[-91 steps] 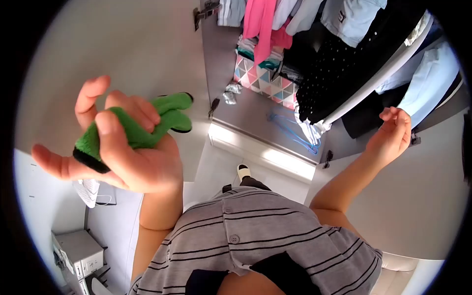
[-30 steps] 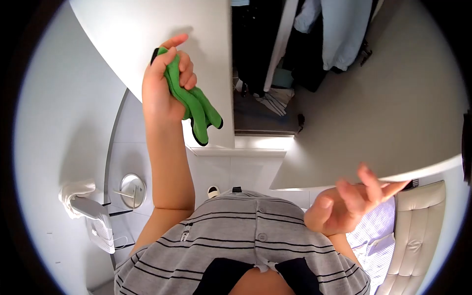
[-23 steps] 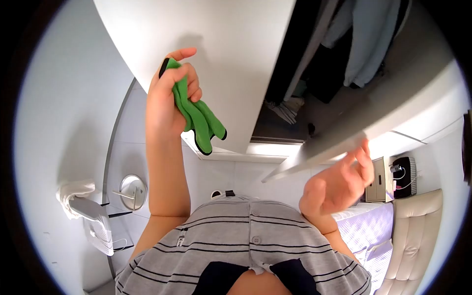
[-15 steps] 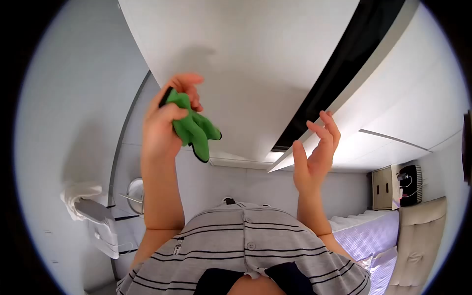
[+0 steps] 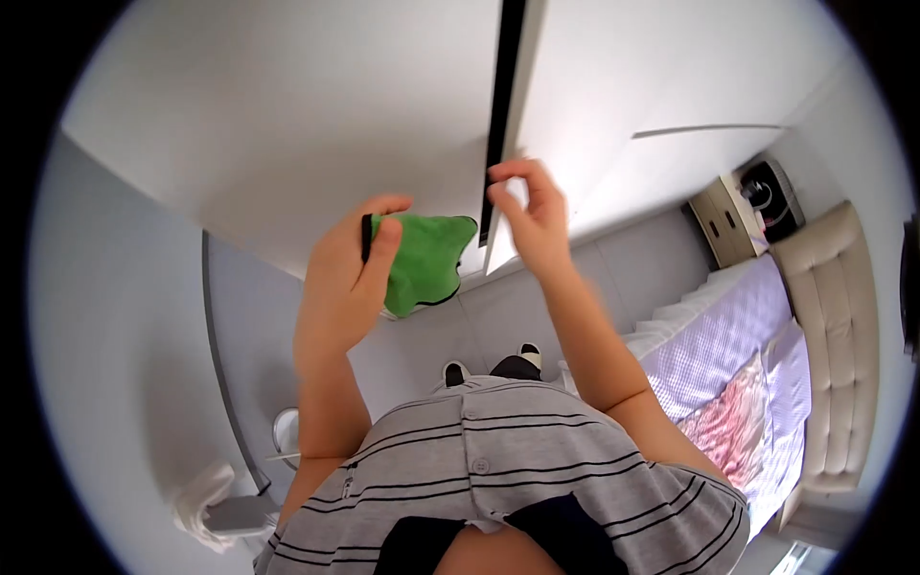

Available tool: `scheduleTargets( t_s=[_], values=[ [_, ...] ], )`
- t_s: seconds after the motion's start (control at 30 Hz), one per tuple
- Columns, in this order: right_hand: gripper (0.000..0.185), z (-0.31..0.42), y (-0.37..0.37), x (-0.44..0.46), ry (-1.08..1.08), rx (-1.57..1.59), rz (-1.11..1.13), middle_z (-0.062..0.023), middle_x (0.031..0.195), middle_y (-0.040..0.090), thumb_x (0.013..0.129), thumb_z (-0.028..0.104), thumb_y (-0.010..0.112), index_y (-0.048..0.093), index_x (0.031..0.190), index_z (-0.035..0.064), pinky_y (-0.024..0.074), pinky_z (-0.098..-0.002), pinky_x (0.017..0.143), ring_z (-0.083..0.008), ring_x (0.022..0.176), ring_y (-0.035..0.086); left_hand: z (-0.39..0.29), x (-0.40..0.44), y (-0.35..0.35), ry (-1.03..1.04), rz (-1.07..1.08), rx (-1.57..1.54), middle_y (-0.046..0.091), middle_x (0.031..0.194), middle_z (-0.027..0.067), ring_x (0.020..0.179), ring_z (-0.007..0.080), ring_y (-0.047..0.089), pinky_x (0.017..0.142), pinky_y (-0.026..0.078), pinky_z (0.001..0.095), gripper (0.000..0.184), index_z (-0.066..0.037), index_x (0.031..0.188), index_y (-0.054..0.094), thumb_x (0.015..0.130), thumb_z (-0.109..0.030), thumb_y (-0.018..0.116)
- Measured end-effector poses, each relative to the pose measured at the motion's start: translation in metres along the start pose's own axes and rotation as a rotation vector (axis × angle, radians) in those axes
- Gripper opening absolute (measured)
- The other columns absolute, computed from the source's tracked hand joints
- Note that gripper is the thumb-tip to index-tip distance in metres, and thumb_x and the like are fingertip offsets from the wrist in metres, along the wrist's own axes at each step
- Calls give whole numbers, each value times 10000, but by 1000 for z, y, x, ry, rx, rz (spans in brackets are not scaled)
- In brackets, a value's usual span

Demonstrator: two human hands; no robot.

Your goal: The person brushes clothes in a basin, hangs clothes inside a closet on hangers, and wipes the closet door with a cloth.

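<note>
My left hand (image 5: pixel 345 278) grips a green cloth (image 5: pixel 426 264) with black edging between thumb and fingers, in front of the left wardrobe door (image 5: pixel 316 125). The cloth hangs to the right of the hand, spread wide. My right hand (image 5: pixel 532 216) is at the edge of the right wardrobe door (image 5: pixel 575 115), its thumb and fingers apart and curved near that edge. Whether the fingertips touch the door I cannot tell. Between the two doors a narrow dark gap (image 5: pixel 499 125) shows, and the clothes inside are hidden.
To the right stand a bed with a purple cover (image 5: pixel 719 335), a padded headboard (image 5: pixel 829 345) and a bedside cabinet (image 5: pixel 726 225). A chair with white cloth (image 5: pixel 206 503) is at the lower left, near a round white object (image 5: pixel 286 431). My slippers (image 5: pixel 455 372) are on the floor.
Both wardrobe doors have swung inward, narrowing the opening to a slit. My right hand has moved up and left with the right door. The green cloth has spread out in my left hand.
</note>
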State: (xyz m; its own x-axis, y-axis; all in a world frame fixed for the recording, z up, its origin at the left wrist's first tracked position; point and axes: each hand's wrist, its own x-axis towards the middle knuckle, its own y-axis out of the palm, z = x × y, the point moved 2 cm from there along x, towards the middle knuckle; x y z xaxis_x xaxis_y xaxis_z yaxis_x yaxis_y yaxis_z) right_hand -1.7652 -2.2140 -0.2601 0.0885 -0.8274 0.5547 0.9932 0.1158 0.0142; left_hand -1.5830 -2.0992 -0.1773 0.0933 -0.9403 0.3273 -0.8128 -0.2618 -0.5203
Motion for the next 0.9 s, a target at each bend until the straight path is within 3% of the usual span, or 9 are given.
scheduleTargets(
  t_s=[0.1,0.17,0.23,0.33,0.43,0.57,0.67,0.8,0.9],
  values=[
    [130,-7,19,-31,98,-69,75,-89,888,604,830,94,623,604,926,8,458,-298,807,-188,838,586,10,1,-2,-89,201,-120,570,808,31,755,126,501,718,410,264,502,10,1180,571,1000,-416,375],
    [159,-23,28,-51,363,4,241,-100,900,611,852,161,616,625,909,13,464,-302,757,-206,836,592,15,1,1,-54,237,-190,543,775,15,736,107,493,692,405,254,475,-5,1193,568,998,-400,392],
    [166,-22,37,-70,338,-70,383,-61,909,606,901,152,555,629,965,18,449,-276,775,-124,881,558,16,-3,0,-21,274,-260,515,741,0,718,88,484,666,400,243,449,-19,1207,564,996,-385,409],
    [231,-32,44,-86,418,-21,334,-96,872,592,909,231,546,655,924,28,447,-309,712,-197,784,559,27,-2,0,-33,335,-356,531,797,-12,749,84,485,702,401,235,477,-13,1255,533,991,-393,418],
    [249,-40,38,-95,423,62,321,-77,871,580,929,244,518,638,1012,41,442,-300,733,-170,812,541,41,-1,12,-96,446,-375,539,838,-5,771,90,491,720,402,234,489,-18,1289,501,989,-396,423],
    [322,-38,22,-107,494,187,480,-52,996,551,929,237,512,537,1206,75,449,-283,740,-134,862,535,48,4,35,-59,610,-436,550,847,3,798,82,495,732,402,218,434,-28,1293,490,996,-338,428],
    [319,-35,7,-111,619,139,613,-62,1052,532,912,211,529,544,1199,72,462,-269,734,-134,903,543,48,10,50,-78,720,-464,549,814,-7,759,67,492,697,397,206,400,-36,1299,486,1004,-297,414],
    [340,-50,-10,-108,440,125,557,-73,1087,542,866,118,542,541,1203,71,484,-282,727,-152,902,563,30,37,63,-81,815,-429,552,790,-23,723,50,480,654,384,198,377,-22,1296,484,1006,-250,407],
    [362,-60,-22,-107,472,50,462,-79,1033,574,850,86,538,534,1211,55,495,-298,731,-157,892,575,22,55,77,-62,873,-447,576,841,-3,761,61,491,694,398,209,377,-19,1290,488,1008,-252,397]
  ],
)
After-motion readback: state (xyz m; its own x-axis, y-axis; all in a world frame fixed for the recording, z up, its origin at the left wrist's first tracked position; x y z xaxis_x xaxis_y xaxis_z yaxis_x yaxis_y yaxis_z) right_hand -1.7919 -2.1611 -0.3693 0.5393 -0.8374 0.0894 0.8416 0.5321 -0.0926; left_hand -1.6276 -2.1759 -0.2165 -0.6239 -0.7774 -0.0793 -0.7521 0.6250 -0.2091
